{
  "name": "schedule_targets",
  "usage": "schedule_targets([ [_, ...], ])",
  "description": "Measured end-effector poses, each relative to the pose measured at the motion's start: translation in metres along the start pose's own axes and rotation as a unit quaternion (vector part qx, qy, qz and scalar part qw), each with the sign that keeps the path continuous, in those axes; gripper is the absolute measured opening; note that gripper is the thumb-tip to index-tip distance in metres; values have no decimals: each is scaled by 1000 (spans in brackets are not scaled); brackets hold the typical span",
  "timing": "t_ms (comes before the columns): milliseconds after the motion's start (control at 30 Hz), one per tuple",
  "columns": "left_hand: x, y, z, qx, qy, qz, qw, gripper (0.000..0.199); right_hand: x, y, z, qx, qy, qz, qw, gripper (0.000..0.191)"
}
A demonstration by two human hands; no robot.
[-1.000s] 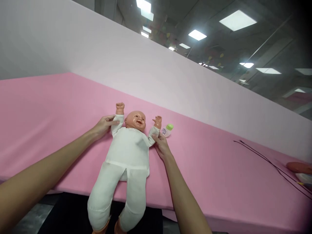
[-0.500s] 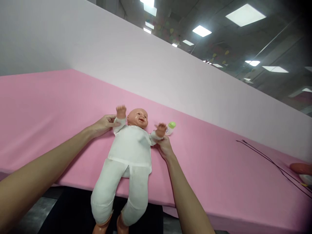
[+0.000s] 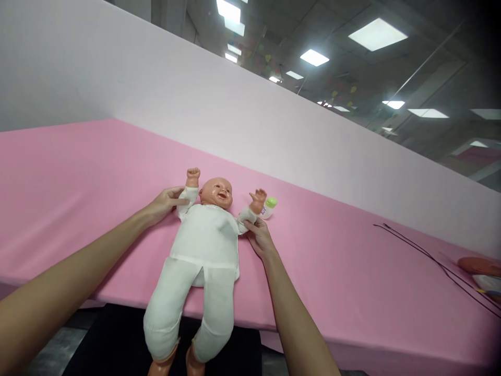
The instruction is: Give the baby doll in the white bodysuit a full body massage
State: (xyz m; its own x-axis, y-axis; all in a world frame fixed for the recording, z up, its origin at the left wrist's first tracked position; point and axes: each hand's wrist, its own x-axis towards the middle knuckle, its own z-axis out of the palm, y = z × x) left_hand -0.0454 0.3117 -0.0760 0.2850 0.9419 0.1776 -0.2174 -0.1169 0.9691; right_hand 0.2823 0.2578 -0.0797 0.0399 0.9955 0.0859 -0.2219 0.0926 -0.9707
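Holding a baby doll (image 3: 205,235) by its arms, the left hand (image 3: 164,205) is closing its fingers on one sleeve, and the right hand (image 3: 260,239) is pinching the other sleeve. The doll is lying on its back on a pink bench (image 3: 86,209), head far off, feet hanging toward the person. Both arms are reaching forward. A small bottle (image 3: 268,207) is sitting just beside the doll's hand.

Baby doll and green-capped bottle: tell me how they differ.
The baby doll is much larger than the green-capped bottle. The doll wears a white suit, while the bottle shows a green cap and a printed label. The doll lies on its back, arms raised; the bottle sits slanted. Both rest on the pink surface.
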Motion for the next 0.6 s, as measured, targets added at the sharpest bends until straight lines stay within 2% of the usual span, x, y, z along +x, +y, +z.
schedule_targets([
  [167, -8, 7, -10, 6, -98, -57, 994, 12, -3, 1, -4, -37, -61, 0, 997, 23],
  [233, -9, 6, -10, 12, -110, -59, 992, 12, -3, 3, -3, -45, -59, -3, 997, 26],
  [400, -7, 0, -6, -3, -32, -14, 999, 42, -2, 7, 1, -27, -18, 10, 999, 37],
  [467, -5, -4, -3, 6, -11, 0, 1000, 44, -1, 7, 2, -25, -5, 3, 1000, 42],
  [600, -1, -8, 7, 108, 51, 2, 993, 55, 2, 10, 2, -82, 5, -7, 997, 53],
])
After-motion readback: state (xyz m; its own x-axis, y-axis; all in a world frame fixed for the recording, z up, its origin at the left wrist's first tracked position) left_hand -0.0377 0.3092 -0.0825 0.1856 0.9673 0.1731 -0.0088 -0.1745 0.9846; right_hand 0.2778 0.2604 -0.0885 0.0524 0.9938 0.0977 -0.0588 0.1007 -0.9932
